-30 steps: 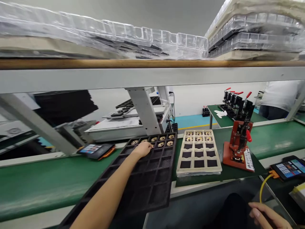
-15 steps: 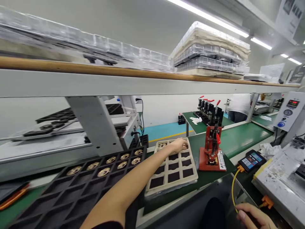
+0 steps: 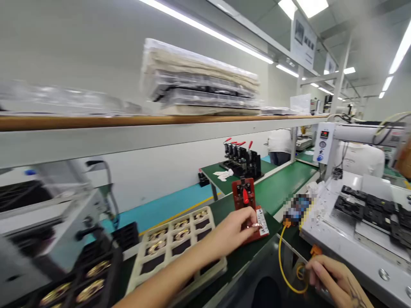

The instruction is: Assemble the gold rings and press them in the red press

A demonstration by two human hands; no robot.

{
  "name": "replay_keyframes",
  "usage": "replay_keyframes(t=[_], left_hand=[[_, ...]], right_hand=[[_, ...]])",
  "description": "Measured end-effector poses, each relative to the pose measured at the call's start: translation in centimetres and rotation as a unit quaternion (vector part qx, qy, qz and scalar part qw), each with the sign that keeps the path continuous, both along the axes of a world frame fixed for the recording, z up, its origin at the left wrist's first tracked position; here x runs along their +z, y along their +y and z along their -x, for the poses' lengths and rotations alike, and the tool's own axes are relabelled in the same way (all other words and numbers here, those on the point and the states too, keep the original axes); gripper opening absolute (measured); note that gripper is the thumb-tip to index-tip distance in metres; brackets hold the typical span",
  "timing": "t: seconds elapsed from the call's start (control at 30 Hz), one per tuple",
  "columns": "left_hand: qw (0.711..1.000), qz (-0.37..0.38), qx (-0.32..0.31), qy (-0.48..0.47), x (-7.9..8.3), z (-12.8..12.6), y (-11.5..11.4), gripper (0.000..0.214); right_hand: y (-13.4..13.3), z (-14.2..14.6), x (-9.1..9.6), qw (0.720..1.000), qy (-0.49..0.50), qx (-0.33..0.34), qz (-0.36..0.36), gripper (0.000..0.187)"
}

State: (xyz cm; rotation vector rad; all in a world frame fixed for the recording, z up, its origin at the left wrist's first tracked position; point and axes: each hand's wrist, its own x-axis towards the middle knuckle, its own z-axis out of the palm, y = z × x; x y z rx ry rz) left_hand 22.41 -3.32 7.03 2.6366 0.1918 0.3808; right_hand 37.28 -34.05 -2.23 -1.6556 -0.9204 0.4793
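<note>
My left hand reaches across the cream tray and pinches a small shiny rose-gold metal part, mostly hidden by the fingers. It is just in front of the red hand press, whose base it partly covers. In the cream tray, several gold ring-like parts lie in the far compartments. My right hand is at the lower right with its fingers curled together, close to an orange connector and a yellow cable. What its fingers hold, if anything, is hidden.
A black tray with gold parts stands at lower left. On the right is a white machine top with black fixtures. Several black presses stand on a table behind. A shelf spans overhead, and people are farther back.
My left hand has lifted away from the cream tray with a metal part and moved right to the red press. The view has turned right. My right hand stays low, fingers curled.
</note>
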Motion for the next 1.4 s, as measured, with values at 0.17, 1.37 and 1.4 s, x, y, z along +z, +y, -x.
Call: replay_keyframes(t=[0.17, 1.37, 1.4], left_hand=[[0.936, -0.082, -0.254, -0.231, 0.0, -4.5, -8.4, 0.02], [0.895, -0.183, -0.361, 0.19, 3.4, -44.1, -32.7, 0.031], [0.892, -0.181, -0.363, 0.197, 3.5, -44.2, -33.1, 0.031]], right_hand=[[0.9, 0.0, 5.3, 0.993, 0.019, 0.011, -0.114, 0.058], [-27.9, -6.6, 6.8, 0.856, -0.249, -0.451, 0.036, 0.035], [-27.6, -7.6, 7.0, 0.855, -0.26, -0.447, 0.041, 0.035]])
